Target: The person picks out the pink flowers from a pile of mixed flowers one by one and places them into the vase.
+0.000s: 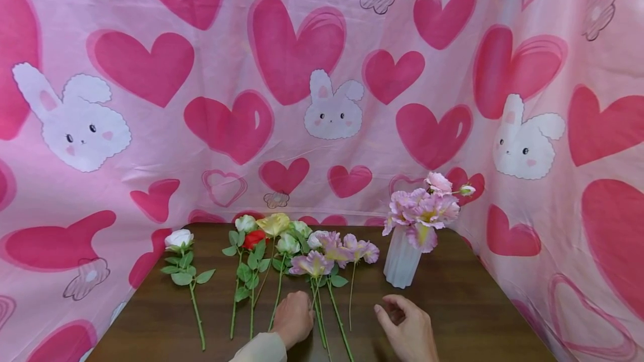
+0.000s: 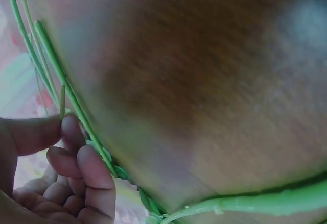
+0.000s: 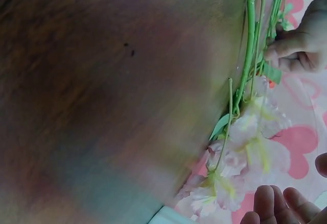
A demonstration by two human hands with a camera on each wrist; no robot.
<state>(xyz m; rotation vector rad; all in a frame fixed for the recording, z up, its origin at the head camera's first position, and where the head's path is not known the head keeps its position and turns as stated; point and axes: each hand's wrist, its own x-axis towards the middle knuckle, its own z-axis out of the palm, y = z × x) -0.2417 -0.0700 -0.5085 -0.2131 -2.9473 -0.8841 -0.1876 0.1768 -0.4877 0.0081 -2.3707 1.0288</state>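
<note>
Flowers (image 1: pixel 312 264) lie on the counter (image 1: pixel 151 317) in the head view, blooms toward the rear and stems toward the person; at the right, the ribbed white vase (image 1: pixel 401 258) carries pale purple blooms (image 1: pixel 421 214). The left hand (image 1: pixel 294 317) is positioned among the stems with its back toward the camera, masking its grip; the right hand (image 1: pixel 410 328) is in front of the vase, thumb apart from the bent fingers, nothing held. The left wrist view supplies the concealed detail: the left grip is clamped on a thin stem (image 2: pixel 63 101), pinched between thumb and index finger, a short length projecting beyond. Which bloom this stem bears cannot be determined. For sound handling, the pinch should probably remain light and the stem be raised clear of the thicker stem (image 2: pixel 53 55) beside it, without dragging neighbouring leaves; a thin stem pinched near its end may swing under the bloom's weight. The right wrist view adds a side aspect absent from the head view: overlapping stems near the left hand, indicating a risk of snagging, and a visible gap between the right hand's thumb and fingers.
</note>
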